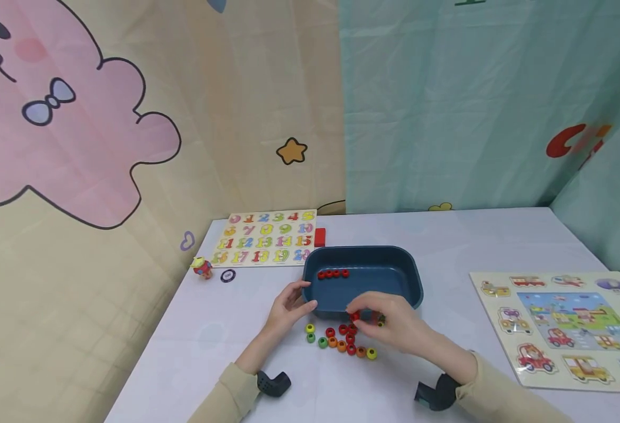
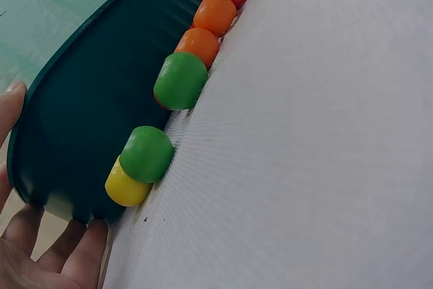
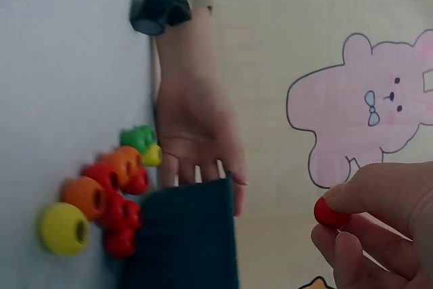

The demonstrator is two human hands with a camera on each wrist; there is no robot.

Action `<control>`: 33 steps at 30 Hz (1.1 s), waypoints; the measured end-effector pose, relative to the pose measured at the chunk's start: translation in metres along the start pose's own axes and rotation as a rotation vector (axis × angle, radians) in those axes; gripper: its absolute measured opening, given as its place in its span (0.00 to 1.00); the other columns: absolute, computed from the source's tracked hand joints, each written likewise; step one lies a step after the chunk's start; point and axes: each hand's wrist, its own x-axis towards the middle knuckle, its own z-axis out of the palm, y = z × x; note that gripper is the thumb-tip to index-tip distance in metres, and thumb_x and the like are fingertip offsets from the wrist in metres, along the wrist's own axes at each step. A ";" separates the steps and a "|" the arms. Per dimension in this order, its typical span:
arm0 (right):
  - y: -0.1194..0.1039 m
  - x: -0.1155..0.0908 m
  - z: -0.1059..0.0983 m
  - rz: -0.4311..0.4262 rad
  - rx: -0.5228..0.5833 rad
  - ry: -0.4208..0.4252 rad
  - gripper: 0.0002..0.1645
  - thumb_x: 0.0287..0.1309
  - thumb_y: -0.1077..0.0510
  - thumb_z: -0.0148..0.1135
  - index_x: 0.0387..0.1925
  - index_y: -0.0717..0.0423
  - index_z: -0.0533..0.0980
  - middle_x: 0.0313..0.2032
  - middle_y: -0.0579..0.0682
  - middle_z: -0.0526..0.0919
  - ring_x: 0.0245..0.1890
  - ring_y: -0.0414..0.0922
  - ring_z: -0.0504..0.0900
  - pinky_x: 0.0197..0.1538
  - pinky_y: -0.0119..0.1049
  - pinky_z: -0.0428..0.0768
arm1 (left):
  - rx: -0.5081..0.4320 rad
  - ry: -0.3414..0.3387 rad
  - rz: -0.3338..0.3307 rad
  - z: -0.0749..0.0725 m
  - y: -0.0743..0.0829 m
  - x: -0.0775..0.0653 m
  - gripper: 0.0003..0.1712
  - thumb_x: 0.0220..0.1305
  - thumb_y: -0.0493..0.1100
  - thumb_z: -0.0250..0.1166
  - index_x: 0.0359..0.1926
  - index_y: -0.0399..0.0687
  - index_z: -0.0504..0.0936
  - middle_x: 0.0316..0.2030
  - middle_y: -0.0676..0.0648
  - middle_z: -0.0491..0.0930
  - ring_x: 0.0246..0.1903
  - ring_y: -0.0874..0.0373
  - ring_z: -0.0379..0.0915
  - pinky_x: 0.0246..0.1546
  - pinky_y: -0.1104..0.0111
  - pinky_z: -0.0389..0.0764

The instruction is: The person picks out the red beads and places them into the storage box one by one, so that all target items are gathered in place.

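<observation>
My left hand holds the left front corner of a dark blue tray, thumb and fingers against its outside and rim. Between the thumb and fingertips of my right hand is a red bead, pinched over the tray's front edge. Inside the tray, several red beads sit in a row towards the left. Along its front outside lie red, orange, green and yellow beads, among them a green bead and a yellow bead. My right hand hides part of the tray's front wall.
Behind the tray's left side lies a number board with a red block beside it. A small figurine and a round dark token are at the left table edge. A vehicle picture puzzle lies on the right.
</observation>
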 end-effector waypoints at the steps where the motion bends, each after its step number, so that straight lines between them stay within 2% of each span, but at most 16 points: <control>1: 0.000 0.006 -0.005 -0.026 -0.013 0.015 0.15 0.47 0.58 0.66 0.40 0.46 0.77 0.40 0.39 0.79 0.34 0.35 0.76 0.27 0.24 0.76 | 0.001 0.001 -0.001 0.000 0.000 0.000 0.30 0.54 0.45 0.65 0.56 0.39 0.67 0.64 0.43 0.56 0.61 0.50 0.56 0.55 0.61 0.65; 3: 0.000 0.019 -0.014 -0.071 -0.020 0.038 0.15 0.48 0.58 0.65 0.40 0.47 0.78 0.41 0.40 0.79 0.34 0.35 0.76 0.27 0.24 0.76 | 0.002 0.002 -0.007 0.000 0.000 0.000 0.30 0.54 0.45 0.65 0.55 0.39 0.68 0.64 0.44 0.56 0.61 0.51 0.56 0.55 0.62 0.65; 6: 0.004 0.040 -0.026 -0.059 0.006 0.056 0.14 0.48 0.60 0.66 0.40 0.49 0.79 0.39 0.40 0.80 0.33 0.36 0.76 0.29 0.27 0.77 | -0.003 0.004 -0.012 -0.001 0.000 0.000 0.29 0.54 0.44 0.65 0.55 0.40 0.68 0.64 0.44 0.56 0.61 0.51 0.56 0.55 0.63 0.66; 8: 0.004 0.053 -0.033 -0.011 0.048 0.059 0.13 0.48 0.61 0.65 0.40 0.51 0.79 0.38 0.42 0.81 0.33 0.40 0.76 0.31 0.30 0.77 | -0.007 0.003 -0.012 -0.001 0.000 0.000 0.30 0.53 0.45 0.65 0.55 0.39 0.68 0.64 0.44 0.56 0.61 0.51 0.56 0.55 0.64 0.66; 12: 0.003 0.077 -0.043 0.152 0.124 0.055 0.12 0.50 0.62 0.64 0.39 0.57 0.78 0.36 0.49 0.81 0.35 0.46 0.76 0.35 0.36 0.78 | -0.018 -0.002 -0.008 -0.002 0.000 0.001 0.31 0.53 0.46 0.66 0.55 0.39 0.67 0.64 0.44 0.56 0.61 0.52 0.56 0.55 0.65 0.65; 14: 0.015 0.086 -0.042 0.205 0.150 0.043 0.12 0.50 0.61 0.63 0.39 0.58 0.78 0.36 0.51 0.81 0.35 0.46 0.76 0.36 0.36 0.78 | -0.021 -0.005 -0.004 -0.002 -0.002 0.001 0.31 0.53 0.46 0.66 0.56 0.38 0.67 0.64 0.44 0.56 0.61 0.51 0.56 0.55 0.65 0.65; 16: 0.036 0.093 -0.037 0.242 0.156 0.027 0.12 0.49 0.59 0.64 0.39 0.56 0.78 0.35 0.50 0.80 0.35 0.44 0.76 0.36 0.35 0.79 | -0.022 -0.006 -0.003 -0.002 -0.002 0.002 0.31 0.53 0.46 0.66 0.56 0.38 0.67 0.64 0.43 0.56 0.61 0.52 0.56 0.55 0.65 0.66; 19: 0.070 0.100 -0.025 0.301 0.133 -0.017 0.13 0.49 0.58 0.65 0.39 0.55 0.78 0.34 0.46 0.80 0.35 0.42 0.76 0.38 0.34 0.79 | -0.017 0.003 0.001 -0.002 -0.015 0.005 0.30 0.53 0.46 0.66 0.55 0.40 0.68 0.64 0.44 0.57 0.60 0.52 0.57 0.55 0.64 0.66; 23: 0.092 0.103 -0.015 0.383 0.083 -0.112 0.13 0.47 0.61 0.65 0.39 0.57 0.77 0.34 0.46 0.80 0.34 0.42 0.78 0.40 0.36 0.79 | -0.005 0.023 0.017 -0.003 -0.031 0.010 0.30 0.51 0.48 0.67 0.55 0.44 0.69 0.63 0.47 0.58 0.60 0.53 0.57 0.54 0.64 0.67; 28: 0.109 0.102 -0.010 0.408 0.020 -0.215 0.11 0.46 0.63 0.66 0.35 0.59 0.78 0.31 0.46 0.81 0.31 0.40 0.79 0.36 0.34 0.80 | -0.002 0.030 0.030 -0.002 -0.032 0.010 0.32 0.50 0.51 0.67 0.55 0.44 0.69 0.63 0.47 0.58 0.60 0.52 0.58 0.54 0.64 0.67; 33: 0.116 0.101 -0.007 0.412 -0.040 -0.277 0.10 0.43 0.64 0.67 0.32 0.57 0.78 0.27 0.45 0.81 0.28 0.39 0.78 0.33 0.33 0.79 | -0.022 0.022 0.017 -0.003 -0.030 0.009 0.32 0.50 0.51 0.67 0.55 0.44 0.69 0.63 0.48 0.58 0.60 0.54 0.57 0.54 0.65 0.67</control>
